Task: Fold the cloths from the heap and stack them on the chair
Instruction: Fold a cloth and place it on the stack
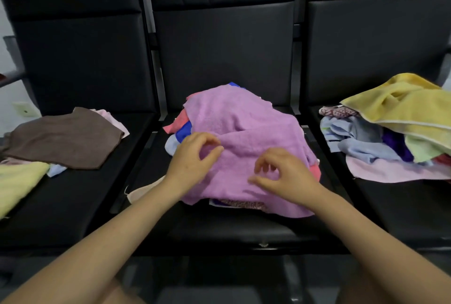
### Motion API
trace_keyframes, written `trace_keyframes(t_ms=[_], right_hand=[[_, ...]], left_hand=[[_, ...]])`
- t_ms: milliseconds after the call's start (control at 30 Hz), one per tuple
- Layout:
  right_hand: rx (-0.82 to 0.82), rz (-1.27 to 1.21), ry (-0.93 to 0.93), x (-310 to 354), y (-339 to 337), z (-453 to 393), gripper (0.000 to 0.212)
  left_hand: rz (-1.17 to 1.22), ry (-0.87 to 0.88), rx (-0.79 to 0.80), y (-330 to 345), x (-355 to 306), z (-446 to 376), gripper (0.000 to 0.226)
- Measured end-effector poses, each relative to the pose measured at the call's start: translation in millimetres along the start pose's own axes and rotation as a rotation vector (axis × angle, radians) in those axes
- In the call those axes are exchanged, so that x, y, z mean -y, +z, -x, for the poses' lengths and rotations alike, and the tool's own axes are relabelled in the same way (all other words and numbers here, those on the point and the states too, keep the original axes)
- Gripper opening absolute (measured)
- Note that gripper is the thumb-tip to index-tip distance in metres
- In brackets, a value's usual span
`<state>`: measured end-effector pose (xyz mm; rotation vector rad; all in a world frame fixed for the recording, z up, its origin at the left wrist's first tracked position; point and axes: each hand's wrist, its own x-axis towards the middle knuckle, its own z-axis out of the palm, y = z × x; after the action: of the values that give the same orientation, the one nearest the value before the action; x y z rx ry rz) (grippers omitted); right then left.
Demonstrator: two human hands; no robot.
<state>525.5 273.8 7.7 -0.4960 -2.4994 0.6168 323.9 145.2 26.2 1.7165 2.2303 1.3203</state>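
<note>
A lilac towel (244,130) lies spread over a pile of cloths on the middle chair seat (234,230); pink, blue and patterned cloths peek out from under it. My left hand (192,157) hovers at the towel's left side, fingers curled and apart, fingertips touching a fold. Over the towel's near part, my right hand (283,176) is also curled and loose, with nothing gripped. A brown cloth (66,137) lies flat on top of paler cloths on the left chair.
The right chair carries a jumbled heap topped by a yellow towel (402,110), with light blue (353,140) and pink (390,171) cloths below. A pale yellow cloth (17,181) lies at the left chair's near edge. Black chair backs (224,54) rise behind.
</note>
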Motion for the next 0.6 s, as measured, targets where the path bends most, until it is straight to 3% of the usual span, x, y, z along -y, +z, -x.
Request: trace_keyframes(t_ms=[67,133,233,367,467,533,600], right_hand=[[0.273,0.059,0.030,0,3,6,0.034],[0.353,0.121,0.026,-7,8,8,0.027],[0.221,-0.098,0.102,-9,6,6,0.000],[0.111,-0.613,0.297,4,-4,-1,0.018],[0.142,-0.975,0.397,15,-7,-5,0.012],[0.189,-0.875,0.372,19,-10,-6,0.012],[0.237,-0.564,0.322,15,-14,-8,0.013]], left_hand=[[-0.025,0.006,0.063,5,-3,7,0.039],[-0.152,0.041,0.101,10,-1,12,0.039],[-0.236,0.129,0.221,15,-1,22,0.046],[-0.245,0.135,0.248,18,-1,24,0.041],[0.017,-0.021,0.165,12,-2,14,0.024],[0.151,-0.107,0.119,7,-4,7,0.010],[0.142,-0.176,0.133,6,0,0,0.013]])
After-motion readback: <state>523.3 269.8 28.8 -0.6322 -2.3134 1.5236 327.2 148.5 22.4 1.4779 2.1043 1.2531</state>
